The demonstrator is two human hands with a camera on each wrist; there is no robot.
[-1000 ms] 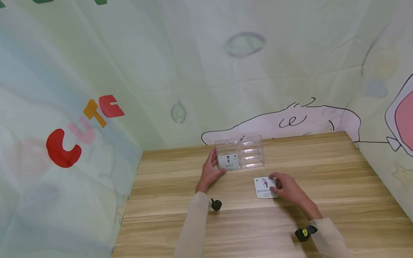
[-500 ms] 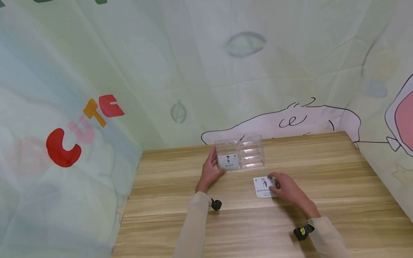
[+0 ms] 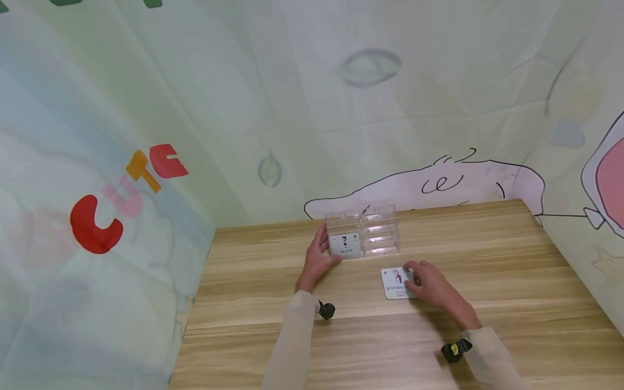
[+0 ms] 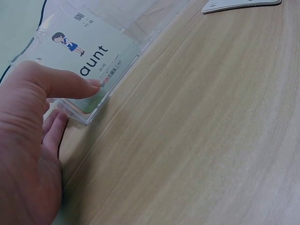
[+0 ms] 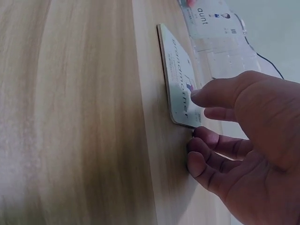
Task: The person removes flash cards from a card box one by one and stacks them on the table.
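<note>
Clear rack at far side of wooden table, printed curtain beyond; aunt card in its left half, left hand gripping that end. Grandmother card nearer, to the right: top faces far, lettering runs left-right, right hand pinching its right edge. Two cards, one rack.

near the desk's back edge stands the holder, aunt card in its left half, left hand at its left end; before its right half lies the grandmother card, right hand at its right edge
</note>
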